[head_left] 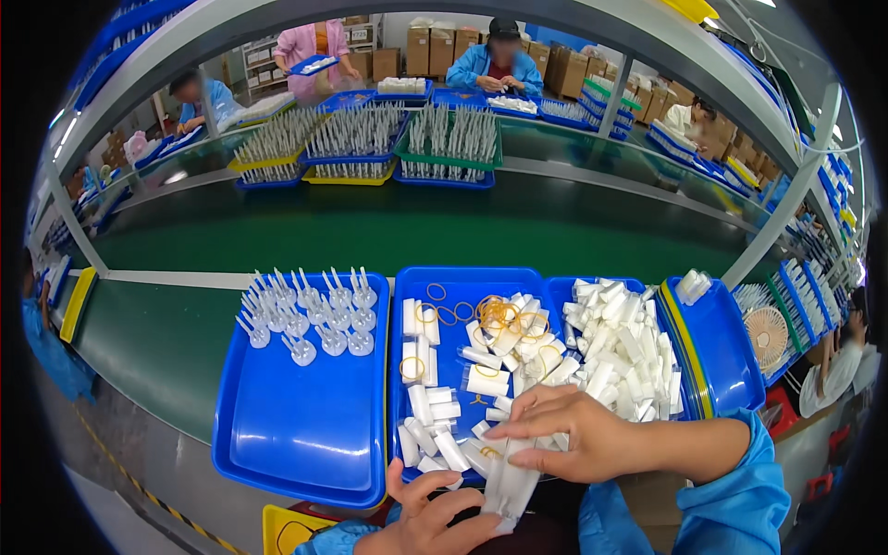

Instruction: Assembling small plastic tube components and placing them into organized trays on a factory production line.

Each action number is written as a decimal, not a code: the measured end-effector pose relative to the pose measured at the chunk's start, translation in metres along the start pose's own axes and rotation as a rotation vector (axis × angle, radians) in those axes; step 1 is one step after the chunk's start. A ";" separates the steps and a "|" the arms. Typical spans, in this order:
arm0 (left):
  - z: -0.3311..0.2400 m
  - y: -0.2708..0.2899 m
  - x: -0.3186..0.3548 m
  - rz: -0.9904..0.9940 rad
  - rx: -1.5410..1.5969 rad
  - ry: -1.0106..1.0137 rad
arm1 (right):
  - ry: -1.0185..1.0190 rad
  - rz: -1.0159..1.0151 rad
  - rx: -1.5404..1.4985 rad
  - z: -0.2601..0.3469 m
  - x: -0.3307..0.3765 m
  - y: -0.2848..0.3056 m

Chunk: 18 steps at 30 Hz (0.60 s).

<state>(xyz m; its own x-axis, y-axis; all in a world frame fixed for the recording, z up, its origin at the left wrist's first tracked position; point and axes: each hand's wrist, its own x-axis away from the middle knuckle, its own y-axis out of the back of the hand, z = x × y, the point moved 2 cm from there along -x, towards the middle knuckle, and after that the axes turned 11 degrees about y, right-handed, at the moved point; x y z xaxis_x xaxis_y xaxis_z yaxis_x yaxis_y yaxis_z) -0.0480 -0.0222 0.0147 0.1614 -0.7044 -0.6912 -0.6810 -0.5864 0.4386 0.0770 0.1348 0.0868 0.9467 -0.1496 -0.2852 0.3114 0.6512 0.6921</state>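
In front of me, over the near edge of the middle blue tray (453, 350), I hold a translucent whitish plastic piece (508, 492) between both hands. My right hand (578, 435) closes on its upper part with thumb and fingers. The lower end rests against the fingers of my left hand (433, 518), which curl beside it. Just beyond, the middle tray holds white pieces in clear sleeves (449, 449) and a tangle of tan rubber bands (499, 316). Some bands lie around sleeved pieces. The exact kind of the held piece is unclear.
At left, a blue tray (301, 435) bears several clear stemmed parts (338, 314) standing upright. A heap of white pieces (620, 342) fills the tray at right, beside stacked trays (717, 347). Across the green belt (416, 222) stand trays of upright parts (449, 139); people work beyond.
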 end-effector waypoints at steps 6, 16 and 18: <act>0.000 0.005 -0.011 0.019 -0.096 -0.015 | -0.093 -0.025 -0.158 -0.009 -0.005 -0.003; 0.004 0.005 -0.004 -0.006 -0.260 0.047 | -0.063 0.028 -0.186 -0.003 -0.002 -0.020; 0.004 0.003 -0.005 0.000 -0.230 0.098 | -0.057 0.016 -0.172 -0.003 0.000 -0.021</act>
<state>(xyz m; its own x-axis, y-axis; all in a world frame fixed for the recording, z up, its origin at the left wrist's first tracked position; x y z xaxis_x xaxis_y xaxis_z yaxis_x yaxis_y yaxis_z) -0.0538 -0.0186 0.0172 0.2379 -0.7332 -0.6370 -0.5025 -0.6542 0.5653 0.0699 0.1238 0.0703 0.9561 -0.1773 -0.2335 0.2824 0.7705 0.5714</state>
